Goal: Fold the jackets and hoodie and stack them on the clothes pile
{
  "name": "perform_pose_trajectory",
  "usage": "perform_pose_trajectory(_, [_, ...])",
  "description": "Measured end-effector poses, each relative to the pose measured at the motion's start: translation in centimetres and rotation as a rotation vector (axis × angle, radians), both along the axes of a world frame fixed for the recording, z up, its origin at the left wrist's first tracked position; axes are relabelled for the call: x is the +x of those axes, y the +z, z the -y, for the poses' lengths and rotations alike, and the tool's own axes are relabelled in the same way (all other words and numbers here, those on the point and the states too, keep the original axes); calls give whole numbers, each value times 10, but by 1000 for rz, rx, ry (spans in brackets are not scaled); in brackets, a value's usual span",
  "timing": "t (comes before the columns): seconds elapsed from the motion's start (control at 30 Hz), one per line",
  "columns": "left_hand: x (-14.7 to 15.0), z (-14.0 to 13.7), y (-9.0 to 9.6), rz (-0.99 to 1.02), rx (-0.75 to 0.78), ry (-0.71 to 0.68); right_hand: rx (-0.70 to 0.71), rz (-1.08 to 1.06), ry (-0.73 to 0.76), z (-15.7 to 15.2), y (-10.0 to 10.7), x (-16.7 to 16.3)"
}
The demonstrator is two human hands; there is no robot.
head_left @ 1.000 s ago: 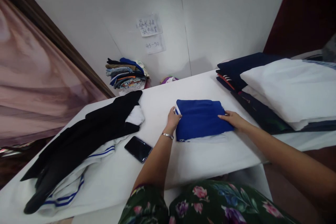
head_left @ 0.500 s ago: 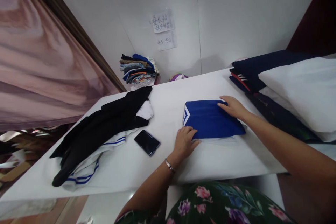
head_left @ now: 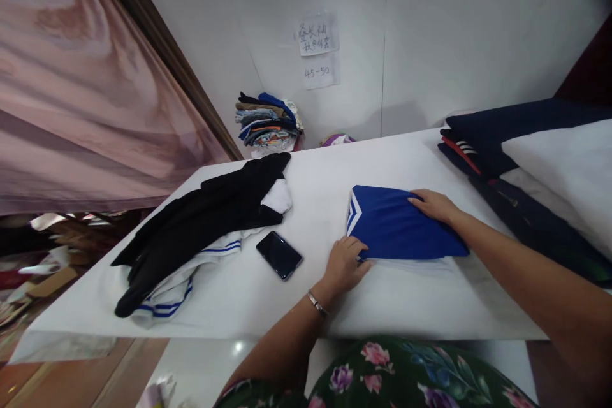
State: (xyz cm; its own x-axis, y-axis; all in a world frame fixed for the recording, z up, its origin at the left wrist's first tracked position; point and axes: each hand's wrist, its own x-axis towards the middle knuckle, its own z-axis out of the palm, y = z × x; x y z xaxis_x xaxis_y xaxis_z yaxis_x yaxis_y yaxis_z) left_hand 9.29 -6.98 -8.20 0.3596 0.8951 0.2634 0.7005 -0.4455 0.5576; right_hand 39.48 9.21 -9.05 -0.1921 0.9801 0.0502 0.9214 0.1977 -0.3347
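A folded blue garment (head_left: 396, 223) with a white collar-like edge and blue stripes on its left side lies flat on the white table (head_left: 315, 306). At its near left corner is my left hand (head_left: 345, 262), fingers bent over the edge and closed on the cloth. My right hand (head_left: 435, 206) grips the far right edge, thumb and fingers close together on the fabric. Some pale cloth peeks out under the near edge of the garment. A silver bracelet (head_left: 316, 303) circles my left wrist.
To the left lie a black garment (head_left: 205, 210) and a white one with blue stripes (head_left: 167, 293). A phone (head_left: 280, 255) rests between them and my left hand. Dark and white clothes (head_left: 497, 159) are piled at right. Beyond the far edge stands a clothes stack (head_left: 268, 121).
The whole scene has shifted right in view as the camera turned. Both hands stay at the blue garment, with my right hand's fingertips now slightly farther onto its top.
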Motion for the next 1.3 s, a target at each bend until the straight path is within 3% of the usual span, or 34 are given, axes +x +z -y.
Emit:
perform_pose_trajectory(0.1, [-2,-4,1,245,-76,45,47,-20,-5,-1,2,-1])
perform_pose_trajectory(0.27, [-4,-24,2,497,-231,374,-36,-101,11,5,-4,0])
perform_pose_trajectory(0.37, [-6,-43,6,651,-442,495,5,-139,-28,12,0,4])
perform_pose_trajectory(0.53, [-5,-73,14,889,-770,476,202,-406,-81,51,6,19])
perform_pose_trajectory(0.67, [2,-88,18,1009,-1016,246,-15,-879,-387,99,-2,34])
perform_pose_trajectory(0.77, [7,-93,20,1039,-1229,249,-113,-1182,-527,133,-9,45])
perform_pose_trajectory(0.83, [10,-93,21,1042,-1265,318,-87,-1249,-582,154,-9,50])
perform_pose_trajectory(0.97, [16,-91,25,1065,-1172,353,15,-1303,-645,198,1,45])
perform_pose_trajectory(1.03, [18,-90,29,1053,-1167,370,-168,-1422,-597,221,8,29])
perform_pose_trajectory(1.17, [20,-91,38,1052,-1177,385,-759,-1623,-394,252,9,-20])
perform_pose_trajectory(1.3, [24,-94,50,1054,-1151,374,-1061,-1860,-279,246,-2,-61])
